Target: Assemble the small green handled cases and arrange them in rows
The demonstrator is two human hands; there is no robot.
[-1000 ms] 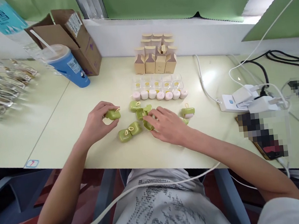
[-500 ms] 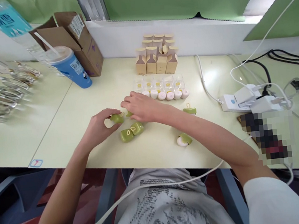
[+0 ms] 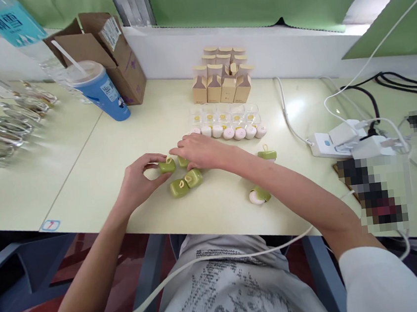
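My left hand [image 3: 136, 181] curls its thumb and fingers around a small glossy green case [image 3: 167, 166] topped by a cream loop. Right beside it, my right hand [image 3: 199, 151] pinches a second green case [image 3: 183, 161], which its fingers partly cover. Just in front of both hands lie two more green cases with loops, a left one [image 3: 179, 188] and a right one [image 3: 194, 178], side by side and touching. Under my right forearm, a green piece [image 3: 259, 194] sits against a white rounded part. Farther back, another green piece with a loop [image 3: 267, 155] rests on the table.
Behind my hands stand a row of pale pink-white rounded pieces [image 3: 229, 133], clear trays [image 3: 222, 116] and several open cardboard boxes [image 3: 214, 90]. A blue cup [image 3: 105, 95] and brown carton [image 3: 125, 70] are back left. A white power strip [image 3: 326, 144] with cables lies right.
The left hand's case now shows its loop more upright, and the hand has shifted slightly right. My right hand has dropped a little lower, thumb closer to its case. The view has shifted slightly.
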